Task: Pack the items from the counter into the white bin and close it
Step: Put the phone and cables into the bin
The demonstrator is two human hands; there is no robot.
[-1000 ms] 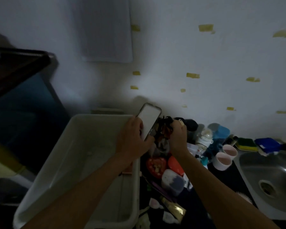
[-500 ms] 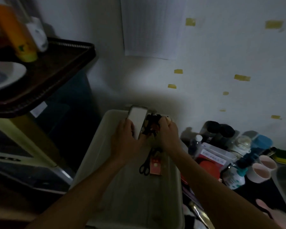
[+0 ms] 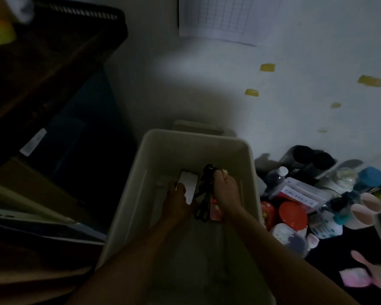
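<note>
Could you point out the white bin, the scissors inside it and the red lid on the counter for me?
white bin (image 3: 250,160): head view, on its right rim.
scissors (image 3: 201,213): head view, on the black handle loops.
red lid (image 3: 293,214): head view, on the middle of its top.

— What's the bin (image 3: 141,188) like?

— White, rectangular, open on top, seen in dim light. It stands left of the dark desk (image 3: 330,258).

— Anything in it?

— A phone (image 3: 188,183), pale screen up, near the far end, with the left hand (image 3: 178,205) on it. Beside it a tangle of black items (image 3: 206,179) in the right hand (image 3: 226,192). Black scissors (image 3: 201,210) lie on the floor of the bin, handles toward the camera, touching a red card (image 3: 215,209).

— And on the desk?

— A crowd: a red lid (image 3: 293,214), a bottle (image 3: 275,177) with a white cap, a clear labelled box (image 3: 299,192), two pink cups (image 3: 365,209), a blue-capped jar (image 3: 372,177), a pink brush (image 3: 372,265).
</note>
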